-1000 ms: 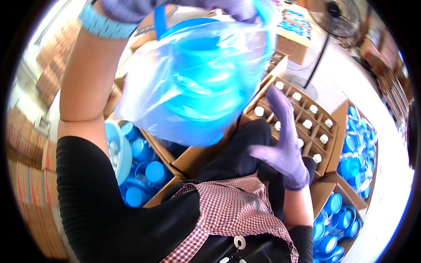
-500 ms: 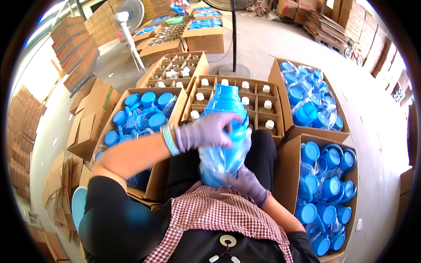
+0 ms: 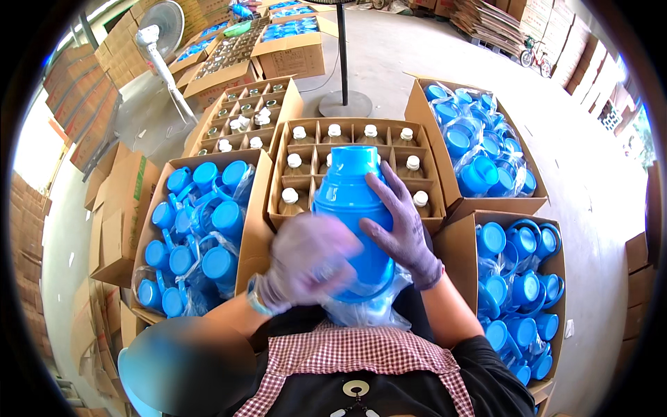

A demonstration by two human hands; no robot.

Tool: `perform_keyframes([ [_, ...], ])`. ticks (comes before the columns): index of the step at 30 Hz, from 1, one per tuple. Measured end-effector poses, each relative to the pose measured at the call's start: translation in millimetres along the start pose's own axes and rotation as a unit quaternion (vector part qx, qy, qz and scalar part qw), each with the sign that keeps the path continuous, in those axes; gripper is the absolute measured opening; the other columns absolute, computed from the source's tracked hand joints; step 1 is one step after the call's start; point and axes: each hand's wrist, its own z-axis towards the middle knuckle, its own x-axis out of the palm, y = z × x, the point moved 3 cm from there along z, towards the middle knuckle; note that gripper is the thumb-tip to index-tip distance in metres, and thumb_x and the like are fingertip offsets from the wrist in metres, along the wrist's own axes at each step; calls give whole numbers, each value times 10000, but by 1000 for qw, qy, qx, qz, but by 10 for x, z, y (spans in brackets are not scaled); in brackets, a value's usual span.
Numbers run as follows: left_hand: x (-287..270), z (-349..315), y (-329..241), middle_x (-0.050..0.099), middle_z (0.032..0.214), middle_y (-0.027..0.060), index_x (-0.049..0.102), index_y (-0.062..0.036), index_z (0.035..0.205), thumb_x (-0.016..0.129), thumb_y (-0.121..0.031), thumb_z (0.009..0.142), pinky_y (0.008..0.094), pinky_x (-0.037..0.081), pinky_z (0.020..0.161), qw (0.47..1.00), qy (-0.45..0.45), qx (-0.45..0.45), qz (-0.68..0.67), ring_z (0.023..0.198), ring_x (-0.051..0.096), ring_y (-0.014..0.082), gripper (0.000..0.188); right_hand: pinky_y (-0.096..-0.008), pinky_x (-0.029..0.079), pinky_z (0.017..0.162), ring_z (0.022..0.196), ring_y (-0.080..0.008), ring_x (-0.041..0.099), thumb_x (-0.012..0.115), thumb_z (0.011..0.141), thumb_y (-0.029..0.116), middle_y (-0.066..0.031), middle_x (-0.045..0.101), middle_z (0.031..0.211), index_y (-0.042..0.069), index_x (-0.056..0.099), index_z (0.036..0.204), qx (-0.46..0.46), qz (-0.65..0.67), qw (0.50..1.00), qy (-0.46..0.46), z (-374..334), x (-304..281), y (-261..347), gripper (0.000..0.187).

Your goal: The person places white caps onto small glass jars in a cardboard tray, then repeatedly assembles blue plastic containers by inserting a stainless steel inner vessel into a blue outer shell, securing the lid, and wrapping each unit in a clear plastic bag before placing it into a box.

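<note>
A blue plastic thermos flask (image 3: 356,184) stands upright over my lap, with a crumpled clear plastic bag (image 3: 368,311) around its base. My right hand (image 3: 403,233), in a grey-purple glove, lies along the flask's right side, fingers stretched and apart, the thumb on its front. On the near left side of the flask is my left hand (image 3: 313,260), also gloved. Motion smears its fingers, so whether it grips the flask or the bag does not show.
Ahead stands a divided carton (image 3: 283,147) of white-capped bottles, with a similar carton (image 3: 292,104) behind it. Cartons of blue flasks stand at left (image 3: 256,208), far right (image 3: 455,201) and near right (image 3: 462,240). A fan base (image 3: 345,104) and folded cardboard (image 3: 121,229) are farther out.
My left hand has come off the flask's upper part, down toward me. The right hand has moved up from the base to the flask's right side. The bag now sits lower.
</note>
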Motion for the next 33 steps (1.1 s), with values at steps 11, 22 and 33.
perform_keyframes([
  [11,588,-291,954,567,1498,139,585,-48,1441,353,-621,1066,600,137,1250,979,11,-89,-186,1491,411,306,723,-401,410,1156,1346,-351,570,454,1077,238,-255,586,1444,-36,554,1434,267,190,943,50,-220,3,-1374,462],
  [22,624,-338,1223,716,1216,141,572,-6,1378,411,-466,1108,427,487,1089,894,200,-387,-102,1125,697,320,558,-449,334,1204,1475,-420,410,267,1110,229,-302,497,1509,-78,426,1508,366,156,892,214,-205,139,-1923,527],
  [33,721,-565,1428,597,1423,226,482,75,1465,261,-711,1042,461,273,1247,756,-51,-572,-314,1408,508,317,920,-507,194,1258,1511,-442,342,455,1058,483,-286,413,1584,-70,424,1519,57,124,991,6,158,-24,-1226,720],
])
